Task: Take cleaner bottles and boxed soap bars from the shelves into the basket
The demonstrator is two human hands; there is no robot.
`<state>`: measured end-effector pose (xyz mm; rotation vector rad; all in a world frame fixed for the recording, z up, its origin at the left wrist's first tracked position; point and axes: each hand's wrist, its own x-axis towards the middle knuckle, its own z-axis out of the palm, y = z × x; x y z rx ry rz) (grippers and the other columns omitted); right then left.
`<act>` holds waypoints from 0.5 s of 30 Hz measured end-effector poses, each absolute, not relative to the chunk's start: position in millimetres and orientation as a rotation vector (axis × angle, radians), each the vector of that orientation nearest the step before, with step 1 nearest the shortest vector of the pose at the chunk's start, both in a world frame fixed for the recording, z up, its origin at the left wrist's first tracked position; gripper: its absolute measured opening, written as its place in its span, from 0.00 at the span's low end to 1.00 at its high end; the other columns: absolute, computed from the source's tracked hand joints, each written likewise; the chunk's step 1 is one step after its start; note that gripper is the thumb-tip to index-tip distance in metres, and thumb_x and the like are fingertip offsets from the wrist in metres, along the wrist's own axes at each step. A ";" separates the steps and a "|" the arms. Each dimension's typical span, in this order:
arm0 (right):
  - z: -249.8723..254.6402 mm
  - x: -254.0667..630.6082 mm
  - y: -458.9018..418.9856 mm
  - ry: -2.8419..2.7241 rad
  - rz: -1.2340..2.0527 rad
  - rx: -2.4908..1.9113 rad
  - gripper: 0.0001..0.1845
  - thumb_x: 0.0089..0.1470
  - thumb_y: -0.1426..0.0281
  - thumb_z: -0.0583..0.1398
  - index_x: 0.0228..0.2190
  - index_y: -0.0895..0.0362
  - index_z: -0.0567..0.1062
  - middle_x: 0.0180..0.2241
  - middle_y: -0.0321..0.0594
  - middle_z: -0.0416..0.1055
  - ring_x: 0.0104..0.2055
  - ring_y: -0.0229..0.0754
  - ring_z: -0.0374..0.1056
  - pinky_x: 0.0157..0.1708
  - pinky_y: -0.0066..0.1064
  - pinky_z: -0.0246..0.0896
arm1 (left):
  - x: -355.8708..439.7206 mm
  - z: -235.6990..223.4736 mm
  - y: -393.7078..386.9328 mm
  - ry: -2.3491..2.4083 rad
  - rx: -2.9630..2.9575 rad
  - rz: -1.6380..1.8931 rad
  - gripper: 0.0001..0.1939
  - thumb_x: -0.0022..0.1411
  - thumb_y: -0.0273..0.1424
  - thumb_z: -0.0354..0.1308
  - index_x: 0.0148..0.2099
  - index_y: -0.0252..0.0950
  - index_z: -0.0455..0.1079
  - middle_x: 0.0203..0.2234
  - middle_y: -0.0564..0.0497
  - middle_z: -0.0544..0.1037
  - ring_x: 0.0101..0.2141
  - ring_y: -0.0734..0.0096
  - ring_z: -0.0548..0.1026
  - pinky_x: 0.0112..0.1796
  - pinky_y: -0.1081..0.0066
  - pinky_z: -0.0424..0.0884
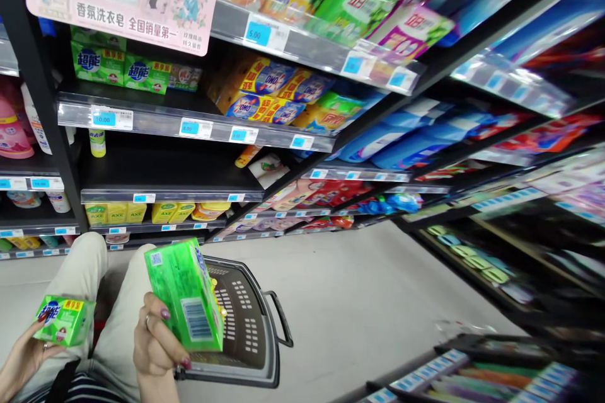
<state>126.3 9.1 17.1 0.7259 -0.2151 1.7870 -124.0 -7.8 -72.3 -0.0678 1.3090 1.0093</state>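
Observation:
My right hand grips a green soap pack, tilted so that its barcode side faces me. Behind that pack is a dark shopping basket, its near part hidden by the pack and my hand; small yellow bits show inside. In my left hand is a second green soap pack, held by its edges over my left thigh with its blue-lettered front showing. Matching green soap packs sit on the shelf in front.
A shelf unit with price tags fills the view ahead. It bears OMO soap packs, yellow AXE packs and boxed powders. A pink sign hangs at upper left. Grey floor lies right of the basket; a low display stands lower right.

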 end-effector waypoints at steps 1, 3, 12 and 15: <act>15.6 125.0 8.0 -0.209 1.791 0.746 0.13 0.66 0.61 0.49 0.40 0.56 0.67 0.08 0.14 0.58 0.03 0.22 0.36 0.09 0.10 0.45 | -124.3 -73.1 -8.1 1.316 -0.044 1.015 0.39 0.50 0.19 0.61 0.64 0.29 0.55 0.28 0.45 0.83 0.28 0.49 0.82 0.27 0.55 0.82; 11.5 121.6 7.2 -0.222 1.765 0.767 0.12 0.67 0.61 0.47 0.39 0.55 0.66 0.07 0.14 0.58 0.03 0.22 0.37 0.09 0.10 0.46 | -125.2 -74.7 -8.6 1.309 -0.018 1.025 0.39 0.49 0.19 0.62 0.63 0.29 0.56 0.28 0.45 0.83 0.28 0.49 0.82 0.27 0.55 0.82; 3.5 128.6 10.6 -0.205 1.796 0.793 0.16 0.66 0.58 0.48 0.33 0.54 0.66 0.07 0.19 0.61 0.03 0.25 0.43 0.10 0.13 0.50 | -126.9 -75.7 -7.4 1.282 -0.014 1.026 0.40 0.44 0.20 0.67 0.61 0.27 0.59 0.28 0.45 0.83 0.28 0.48 0.81 0.29 0.51 0.82; 9.8 169.6 9.5 -0.468 1.764 -0.044 0.21 0.56 0.48 0.58 0.30 0.53 0.69 0.08 0.23 0.61 0.06 0.31 0.51 0.11 0.22 0.56 | -126.0 -68.4 -6.4 1.271 -0.014 1.015 0.40 0.44 0.21 0.67 0.60 0.29 0.61 0.29 0.45 0.83 0.29 0.48 0.81 0.29 0.52 0.81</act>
